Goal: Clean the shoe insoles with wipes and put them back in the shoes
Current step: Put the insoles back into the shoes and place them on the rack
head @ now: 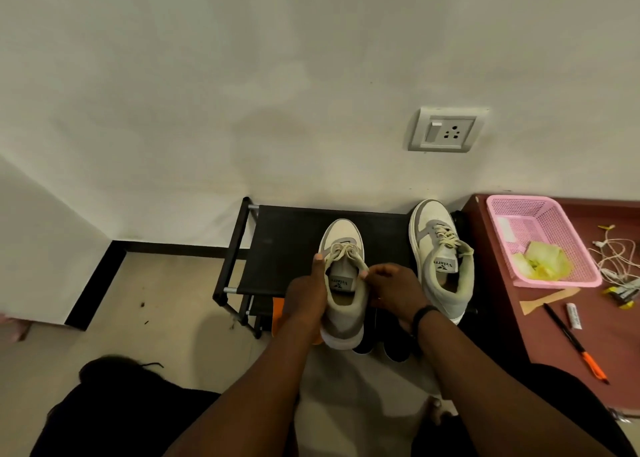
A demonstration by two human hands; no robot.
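Both forearms reach forward and down from the bottom edge, converging on 1 shoe [343,283] held over the front of a black shoe rack [287,245]. The left hand [306,293] wraps the shoe's left side, thumb up beside the laces and fingers curled under its flank, gripping it. The right hand [394,290], with a dark band at the wrist, presses against the shoe's right side and pinches the collar edge near the tongue with curled fingers. The held shoe is cream and grey with pale laces tied in a bow, a white sole and a printed tongue label; its toe points toward the wall. A second shoe [441,259] of the same make rests on the rack's flat fabric top just to the right, toe also to the wall, its laces loose. Whether either shoe has its insole inside cannot be told. On the reddish-brown table [554,338] at right, a pink perforated plastic basket [540,224] holds crumpled yellow-green wipes [543,260]. Near it lie tangled white cables [613,252], a pen [575,342] with an orange end, and a small white tube [574,315].
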